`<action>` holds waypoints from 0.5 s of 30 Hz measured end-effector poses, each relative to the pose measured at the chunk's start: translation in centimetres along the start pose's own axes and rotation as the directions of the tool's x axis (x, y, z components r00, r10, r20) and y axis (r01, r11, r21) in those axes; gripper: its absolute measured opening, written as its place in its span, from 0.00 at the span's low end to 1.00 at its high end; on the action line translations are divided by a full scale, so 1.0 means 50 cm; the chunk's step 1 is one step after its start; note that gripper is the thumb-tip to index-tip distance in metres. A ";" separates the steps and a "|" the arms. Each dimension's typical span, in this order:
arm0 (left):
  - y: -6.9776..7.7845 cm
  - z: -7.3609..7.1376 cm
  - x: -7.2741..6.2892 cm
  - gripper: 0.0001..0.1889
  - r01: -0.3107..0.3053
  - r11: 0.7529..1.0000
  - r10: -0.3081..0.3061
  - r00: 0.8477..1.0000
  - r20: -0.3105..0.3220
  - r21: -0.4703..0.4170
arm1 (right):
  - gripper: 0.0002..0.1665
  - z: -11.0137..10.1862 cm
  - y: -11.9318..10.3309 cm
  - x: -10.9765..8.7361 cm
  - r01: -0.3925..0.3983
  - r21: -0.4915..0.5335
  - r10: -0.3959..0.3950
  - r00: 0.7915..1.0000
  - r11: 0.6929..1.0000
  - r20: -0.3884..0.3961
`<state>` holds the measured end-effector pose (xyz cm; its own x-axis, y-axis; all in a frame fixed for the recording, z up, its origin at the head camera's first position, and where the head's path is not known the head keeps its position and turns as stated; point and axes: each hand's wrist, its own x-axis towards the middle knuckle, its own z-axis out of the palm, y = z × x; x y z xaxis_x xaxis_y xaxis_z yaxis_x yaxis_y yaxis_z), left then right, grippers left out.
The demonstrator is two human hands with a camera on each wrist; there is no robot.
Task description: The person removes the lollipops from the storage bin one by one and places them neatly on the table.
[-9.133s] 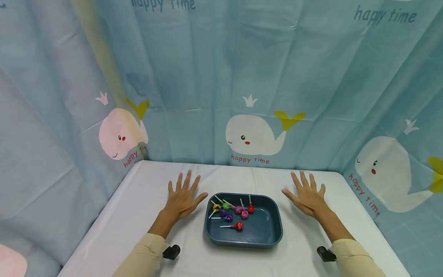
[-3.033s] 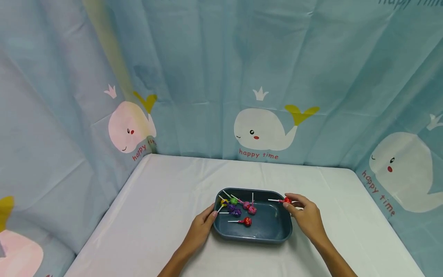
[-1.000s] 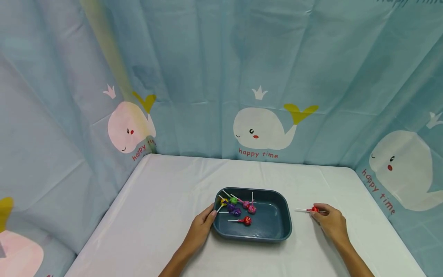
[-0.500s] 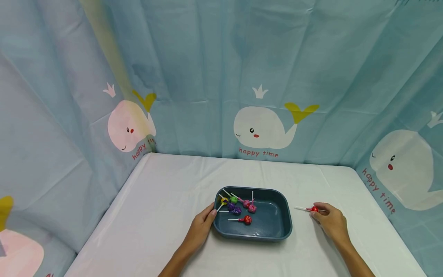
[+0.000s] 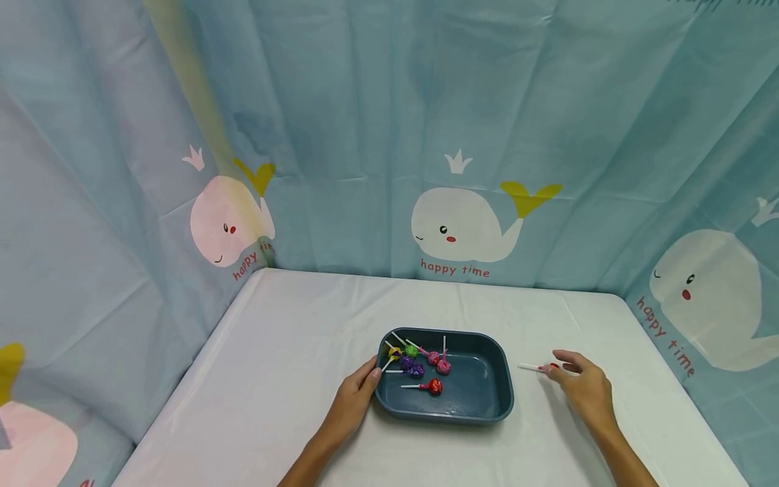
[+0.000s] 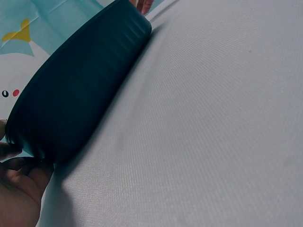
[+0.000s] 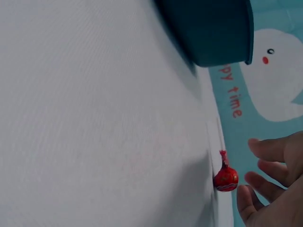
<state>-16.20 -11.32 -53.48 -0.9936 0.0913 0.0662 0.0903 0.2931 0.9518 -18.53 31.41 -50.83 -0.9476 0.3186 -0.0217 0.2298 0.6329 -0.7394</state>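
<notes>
A dark blue tray stands on the white-covered table. My left hand grips its left end, thumb over the rim; in the left wrist view the fingers are bent against the tray's outer wall. To the right of the tray, a red-wrapped lollipop lies on the cloth, its white stick pointing left. Beside it my right hand has thumb and fingers spread apart; the right wrist view shows a gap between the fingertips and the candy.
Inside the tray, another red lollipop lies near the front. Purple lollipops, pink lollipops, a green lollipop and a yellow lollipop cluster at its left and back. A whale-print curtain hangs behind the table.
A red lollipop went from the tray's back to the table on the right, carried by my right hand, which has just loosened its pinch. My left hand came to the tray and stays there.
</notes>
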 end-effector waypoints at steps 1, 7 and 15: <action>0.000 0.000 0.000 0.26 0.000 1.000 0.000 1.000 0.000 -0.002 | 0.29 -0.001 -0.004 -0.002 0.003 0.006 -0.003 1.000 1.000 -0.002; 0.001 0.000 0.000 0.26 -0.004 1.000 0.004 1.000 0.002 -0.013 | 0.30 -0.005 -0.032 -0.022 0.053 0.034 -0.052 0.998 0.998 -0.027; 0.001 -0.001 -0.001 0.27 0.001 1.000 -0.001 1.000 0.005 -0.006 | 0.32 -0.001 -0.065 -0.041 0.101 0.078 -0.100 0.995 0.992 -0.012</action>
<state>-16.15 -11.34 -53.43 -0.9934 0.0958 0.0634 0.0886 0.2872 0.9538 -17.30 28.73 -48.32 -0.9631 0.2623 0.0607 0.1151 0.6050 -0.7878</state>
